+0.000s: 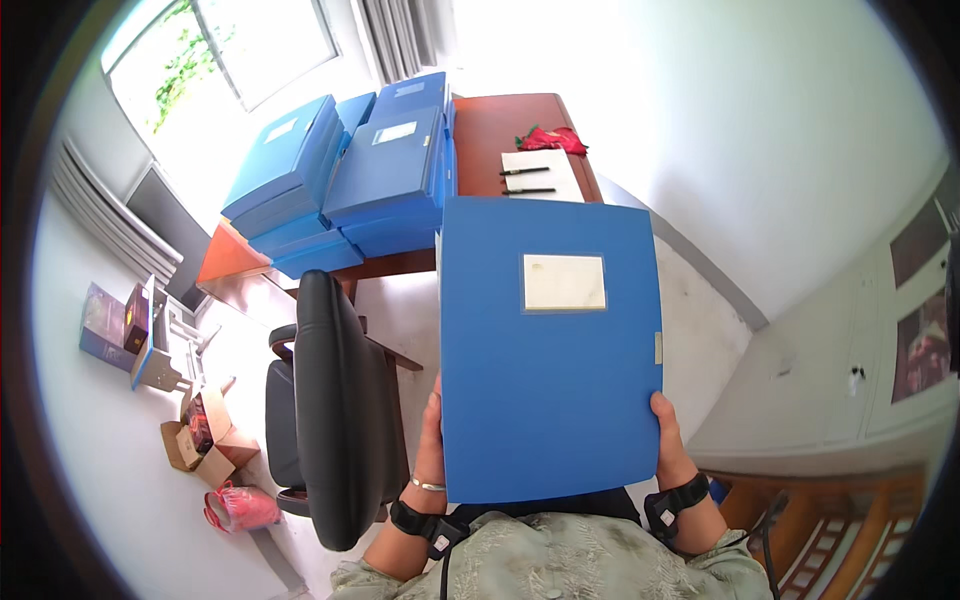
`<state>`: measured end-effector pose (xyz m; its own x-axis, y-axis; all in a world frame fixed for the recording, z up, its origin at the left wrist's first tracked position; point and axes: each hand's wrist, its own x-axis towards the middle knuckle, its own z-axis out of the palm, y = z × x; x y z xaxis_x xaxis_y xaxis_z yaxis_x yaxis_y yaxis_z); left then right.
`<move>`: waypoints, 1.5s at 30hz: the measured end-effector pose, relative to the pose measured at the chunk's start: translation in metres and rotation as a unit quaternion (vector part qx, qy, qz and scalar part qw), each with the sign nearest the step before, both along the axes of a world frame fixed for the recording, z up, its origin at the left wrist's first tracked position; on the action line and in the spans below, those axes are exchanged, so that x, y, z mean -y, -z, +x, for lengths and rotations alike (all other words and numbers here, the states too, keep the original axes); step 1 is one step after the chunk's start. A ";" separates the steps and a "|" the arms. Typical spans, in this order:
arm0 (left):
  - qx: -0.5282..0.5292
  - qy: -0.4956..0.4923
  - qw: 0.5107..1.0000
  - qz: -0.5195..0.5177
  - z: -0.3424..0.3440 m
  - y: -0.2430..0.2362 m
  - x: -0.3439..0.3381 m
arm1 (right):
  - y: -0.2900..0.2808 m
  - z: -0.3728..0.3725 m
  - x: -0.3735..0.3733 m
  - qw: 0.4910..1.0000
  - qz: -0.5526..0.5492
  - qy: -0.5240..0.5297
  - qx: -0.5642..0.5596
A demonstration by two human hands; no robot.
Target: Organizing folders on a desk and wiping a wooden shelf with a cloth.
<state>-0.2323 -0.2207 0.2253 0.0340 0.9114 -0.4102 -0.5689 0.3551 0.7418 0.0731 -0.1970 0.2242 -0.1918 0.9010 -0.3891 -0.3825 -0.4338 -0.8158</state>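
A large blue file box (550,400) with a white label window is held up in front of my body. My left hand (430,440) grips its left edge and my right hand (670,435) its right edge, thumbs showing and most of the fingers hidden behind or under it. Beyond it, more blue file boxes (385,165) lie in stacks on a reddish-brown desk (505,118). On the desk's right part are white paper (565,170) with two black pens on it and a red cloth-like item (555,140).
A black office chair (345,420) stands close on my left, before the desk. An open cardboard box (205,440), a pink bundle (240,507) and a small white rack (165,345) are along the left wall. Wooden slatted furniture (830,530) is at lower right; a white cabinet (840,390) is behind it.
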 end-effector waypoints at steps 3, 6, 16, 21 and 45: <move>0.014 -0.095 0.995 0.001 0.003 -0.003 -0.046 | -0.002 -0.005 -0.062 0.999 0.021 -0.029 -0.028; 0.037 -0.111 0.992 0.043 0.001 -0.029 -0.105 | -0.014 -0.014 -0.128 0.997 0.029 -0.034 -0.066; -0.117 -0.097 0.941 0.301 -0.036 -0.103 -0.295 | -0.068 -0.061 -0.361 0.982 0.132 -0.092 -0.099; -0.236 -0.134 0.917 0.290 -0.072 -0.146 -0.397 | -0.100 -0.113 -0.450 0.969 0.196 -0.089 -0.126; -0.138 -0.064 0.911 0.384 -0.330 -0.078 -0.705 | -0.122 -0.336 -0.683 0.973 0.199 -0.115 0.021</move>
<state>-0.5623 0.4839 0.3031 -0.1013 0.9224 0.3727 -0.3238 -0.3848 0.8643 -0.2633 0.4858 0.3465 -0.3973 0.9172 -0.0304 -0.2751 -0.1507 -0.9495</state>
